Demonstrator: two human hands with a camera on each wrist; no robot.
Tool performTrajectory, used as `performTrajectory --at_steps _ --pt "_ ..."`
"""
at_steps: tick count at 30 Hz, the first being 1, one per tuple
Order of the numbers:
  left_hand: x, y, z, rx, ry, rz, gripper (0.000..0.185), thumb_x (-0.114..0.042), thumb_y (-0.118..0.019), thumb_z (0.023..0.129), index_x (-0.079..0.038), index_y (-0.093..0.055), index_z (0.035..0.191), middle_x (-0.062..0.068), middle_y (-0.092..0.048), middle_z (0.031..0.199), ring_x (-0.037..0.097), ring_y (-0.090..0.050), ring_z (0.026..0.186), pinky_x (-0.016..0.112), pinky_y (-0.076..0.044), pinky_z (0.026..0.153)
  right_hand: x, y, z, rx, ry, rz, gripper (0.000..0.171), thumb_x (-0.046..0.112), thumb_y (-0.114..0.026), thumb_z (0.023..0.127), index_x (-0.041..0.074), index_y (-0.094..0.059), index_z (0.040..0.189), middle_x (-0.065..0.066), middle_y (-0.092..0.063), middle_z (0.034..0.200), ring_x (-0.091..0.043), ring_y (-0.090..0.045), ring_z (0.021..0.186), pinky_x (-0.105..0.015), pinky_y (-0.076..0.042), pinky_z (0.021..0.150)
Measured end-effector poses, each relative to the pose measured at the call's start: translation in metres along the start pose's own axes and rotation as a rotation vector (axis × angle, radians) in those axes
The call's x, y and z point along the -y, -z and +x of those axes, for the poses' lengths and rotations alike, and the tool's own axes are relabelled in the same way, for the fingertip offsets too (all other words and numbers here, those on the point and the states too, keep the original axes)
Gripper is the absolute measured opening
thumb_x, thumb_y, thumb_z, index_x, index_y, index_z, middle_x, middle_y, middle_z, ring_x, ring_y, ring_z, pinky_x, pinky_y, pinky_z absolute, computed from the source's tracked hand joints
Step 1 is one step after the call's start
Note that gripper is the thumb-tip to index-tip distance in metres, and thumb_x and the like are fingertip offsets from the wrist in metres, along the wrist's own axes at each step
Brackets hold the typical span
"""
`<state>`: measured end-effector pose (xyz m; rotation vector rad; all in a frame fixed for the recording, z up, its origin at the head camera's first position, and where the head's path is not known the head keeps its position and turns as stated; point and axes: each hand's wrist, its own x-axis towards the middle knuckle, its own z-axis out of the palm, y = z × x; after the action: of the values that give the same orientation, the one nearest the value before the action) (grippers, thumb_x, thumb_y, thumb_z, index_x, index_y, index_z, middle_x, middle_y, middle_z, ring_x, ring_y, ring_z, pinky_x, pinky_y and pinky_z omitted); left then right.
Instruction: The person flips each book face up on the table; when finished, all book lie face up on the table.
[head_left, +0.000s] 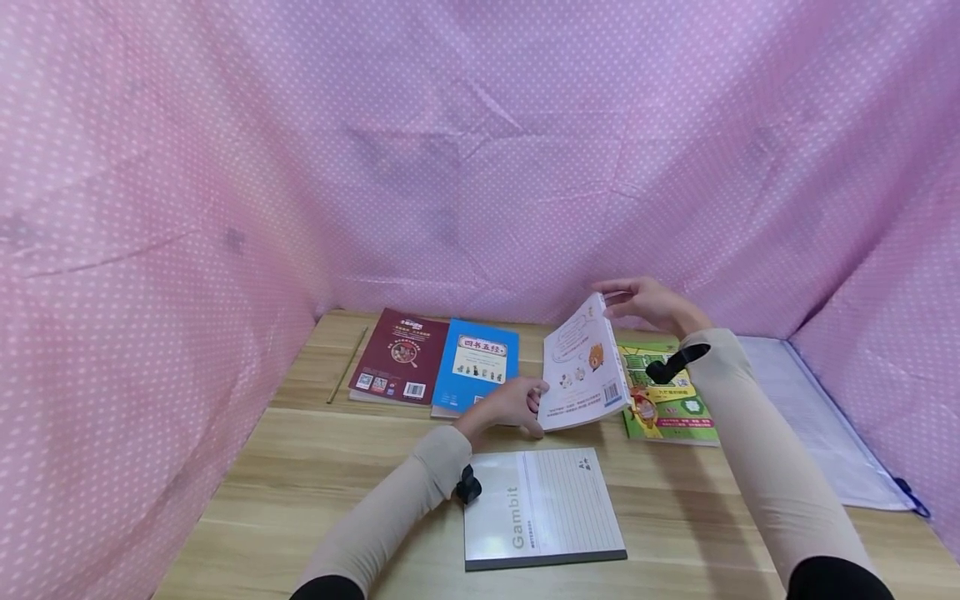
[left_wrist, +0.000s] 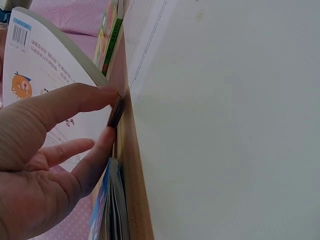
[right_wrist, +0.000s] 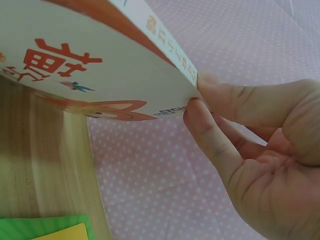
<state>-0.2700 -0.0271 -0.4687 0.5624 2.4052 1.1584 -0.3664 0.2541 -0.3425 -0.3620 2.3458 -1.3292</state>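
A white book [head_left: 573, 367] with a cartoon lion and a barcode on its back cover is held tilted up off the table between both hands. My left hand [head_left: 512, 403] pinches its lower left corner between thumb and fingers. At the upper right corner, by the spine, my right hand [head_left: 651, 304] pinches it. In the right wrist view the underside of the white book [right_wrist: 90, 65] shows large red characters, and the right hand [right_wrist: 260, 150] has thumb and fingertip on the corner. The left hand [left_wrist: 55, 145] overlaps the book's edge in the left wrist view.
A maroon book [head_left: 401, 354] and a blue book [head_left: 480, 362] lie side by side at the back left, with a thin stick [head_left: 347, 365] beside them. A green book [head_left: 671, 421] lies at right, near a clear zip folder [head_left: 810, 425]. In front is a Gambit notebook [head_left: 543, 508]. A pink dotted curtain [head_left: 465, 167] surrounds the table.
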Motion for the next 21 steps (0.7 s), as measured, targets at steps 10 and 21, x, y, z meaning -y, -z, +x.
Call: performTrajectory --at_steps 10,21 --pt "0.000 0.000 0.000 0.003 0.004 -0.050 0.084 -0.001 -0.090 0.071 -0.007 -0.054 0.147 0.002 -0.058 0.104 0.013 -0.057 0.091 0.021 -0.051 0.080 0.009 -0.002 0.007 -0.029 -0.024 -0.016 0.064 0.009 -0.070 0.094 0.010 -0.045 0.153 -0.021 -0.047 0.154 -0.039 -0.045 0.142 -0.057 -0.031 0.121" --pt "0.003 0.000 0.002 0.007 0.024 -0.070 0.080 -0.002 -0.090 0.072 -0.008 -0.053 0.142 0.002 -0.057 0.106 0.014 -0.055 0.094 0.023 -0.051 0.083 0.012 -0.007 0.014 -0.030 -0.011 0.000 0.064 0.009 -0.069 0.095 0.008 -0.044 0.154 -0.022 -0.043 0.157 -0.040 -0.040 0.145 -0.057 -0.029 0.123"
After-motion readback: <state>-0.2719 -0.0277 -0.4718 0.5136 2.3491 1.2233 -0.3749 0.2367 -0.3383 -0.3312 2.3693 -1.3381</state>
